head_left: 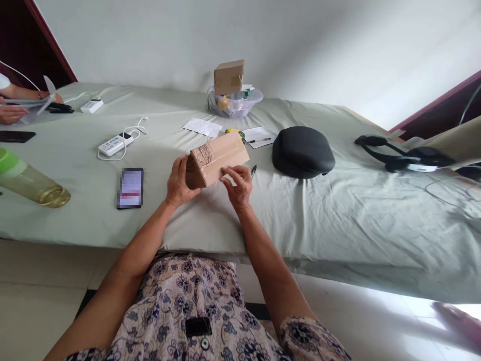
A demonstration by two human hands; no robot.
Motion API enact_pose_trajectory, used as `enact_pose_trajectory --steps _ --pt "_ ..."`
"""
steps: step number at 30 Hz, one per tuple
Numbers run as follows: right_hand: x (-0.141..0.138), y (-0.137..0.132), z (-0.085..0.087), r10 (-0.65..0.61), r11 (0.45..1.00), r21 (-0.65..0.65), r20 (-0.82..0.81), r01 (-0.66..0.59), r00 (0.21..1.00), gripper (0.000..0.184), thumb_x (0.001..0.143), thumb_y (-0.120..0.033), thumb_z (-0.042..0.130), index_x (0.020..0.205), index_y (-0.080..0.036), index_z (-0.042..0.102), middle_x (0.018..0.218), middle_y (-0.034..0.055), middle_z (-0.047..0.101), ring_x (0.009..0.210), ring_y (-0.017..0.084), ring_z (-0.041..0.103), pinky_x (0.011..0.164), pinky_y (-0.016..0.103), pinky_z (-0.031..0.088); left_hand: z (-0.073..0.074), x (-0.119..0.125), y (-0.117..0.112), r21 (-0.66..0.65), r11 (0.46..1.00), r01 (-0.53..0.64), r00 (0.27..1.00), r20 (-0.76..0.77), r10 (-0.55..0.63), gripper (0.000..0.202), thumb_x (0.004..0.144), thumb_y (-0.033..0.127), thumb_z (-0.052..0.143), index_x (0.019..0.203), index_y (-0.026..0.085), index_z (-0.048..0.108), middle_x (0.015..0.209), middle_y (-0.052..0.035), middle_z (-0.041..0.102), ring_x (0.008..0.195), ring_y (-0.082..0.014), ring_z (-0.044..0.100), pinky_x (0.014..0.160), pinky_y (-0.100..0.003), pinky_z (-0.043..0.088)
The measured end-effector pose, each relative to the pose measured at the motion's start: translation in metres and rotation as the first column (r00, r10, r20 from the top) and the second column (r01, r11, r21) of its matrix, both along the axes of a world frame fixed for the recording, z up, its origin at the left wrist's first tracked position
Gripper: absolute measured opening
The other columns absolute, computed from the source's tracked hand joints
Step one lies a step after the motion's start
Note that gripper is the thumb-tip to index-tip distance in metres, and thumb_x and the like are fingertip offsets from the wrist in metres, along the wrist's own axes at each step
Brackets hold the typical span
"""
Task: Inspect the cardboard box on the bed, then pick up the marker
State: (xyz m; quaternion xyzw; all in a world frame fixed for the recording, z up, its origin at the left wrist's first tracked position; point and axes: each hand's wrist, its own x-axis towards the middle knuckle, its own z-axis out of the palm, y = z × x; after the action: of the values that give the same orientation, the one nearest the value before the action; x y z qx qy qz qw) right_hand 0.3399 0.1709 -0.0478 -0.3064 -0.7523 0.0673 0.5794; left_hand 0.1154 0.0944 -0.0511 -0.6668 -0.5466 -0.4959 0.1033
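Note:
A small brown cardboard box (225,153) is tilted above the front half of the table, with dark scribbled lines on its upper left part. My left hand (179,183) grips its left end, thumb below and fingers behind the edge. At the box's front face is my right hand (238,185), thumb and forefinger brought close together against the cardboard; whether something thin is between them is too small to tell. Partly hidden behind the box lies a yellow and black tape measure (241,134). A dark pen (253,171) rests just right of my right hand.
Behind stands a clear plastic basin (240,106) with another cardboard box (229,77) on it. Paper sheets (203,127), a black case (303,153), a headset (398,153), a phone (131,189), a power strip (115,144) and a bottle (35,185) lie around. Another person's hands (13,113) hold clear plastic at left.

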Motion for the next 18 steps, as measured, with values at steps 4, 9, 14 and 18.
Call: enact_pose_trajectory --steps 4,9,14,18 --pt "0.024 0.019 0.002 -0.138 0.988 -0.094 -0.134 0.126 0.981 0.037 0.093 -0.058 0.065 0.107 -0.027 0.08 0.101 0.0072 0.059 0.097 0.022 0.061 0.092 0.044 0.055 0.003 -0.01 -0.001 -0.022 0.994 0.109 0.993 0.047 -0.108 0.118 0.071 0.065 0.083 0.163 0.021 0.024 0.159 -0.0208 0.044 0.148 -0.0403 0.046 0.118 -0.053 0.047" --pt "0.034 0.035 -0.002 -0.241 0.94 -0.313 -0.337 0.133 0.91 0.044 0.091 -0.062 0.062 0.106 -0.024 0.075 0.101 0.0046 0.058 0.085 0.015 0.059 0.075 0.032 0.052 0.005 -0.015 0.0 -0.027 0.975 0.222 0.967 0.13 -0.217 0.114 0.074 0.073 0.076 0.163 0.022 0.025 0.161 -0.0209 0.043 0.148 -0.0389 0.046 0.117 -0.051 0.047" --pt "0.025 0.04 -0.004 -0.166 0.918 -0.395 -0.489 -0.047 0.856 0.048 0.086 -0.068 0.062 0.098 -0.022 0.068 0.081 -0.0021 0.058 0.07 0.011 0.053 0.064 0.025 0.047 -0.002 -0.017 0.005 -0.056 0.95 0.308 0.926 0.248 -0.286 0.115 0.074 0.075 0.076 0.164 0.023 0.025 0.167 -0.0205 0.035 0.153 -0.0391 0.039 0.118 -0.051 0.045" --pt "0.024 0.038 -0.004 -0.13 0.932 -0.358 -0.48 -0.059 0.868 0.047 0.089 -0.067 0.059 0.1 -0.022 0.066 0.081 -0.0013 0.06 0.069 0.012 0.055 0.064 0.026 0.049 -0.006 -0.016 0.006 -0.129 0.957 0.259 0.919 0.337 -0.204 0.105 0.08 0.078 0.067 0.163 0.026 0.03 0.171 -0.0166 0.03 0.159 -0.0361 0.03 0.121 -0.048 0.042"
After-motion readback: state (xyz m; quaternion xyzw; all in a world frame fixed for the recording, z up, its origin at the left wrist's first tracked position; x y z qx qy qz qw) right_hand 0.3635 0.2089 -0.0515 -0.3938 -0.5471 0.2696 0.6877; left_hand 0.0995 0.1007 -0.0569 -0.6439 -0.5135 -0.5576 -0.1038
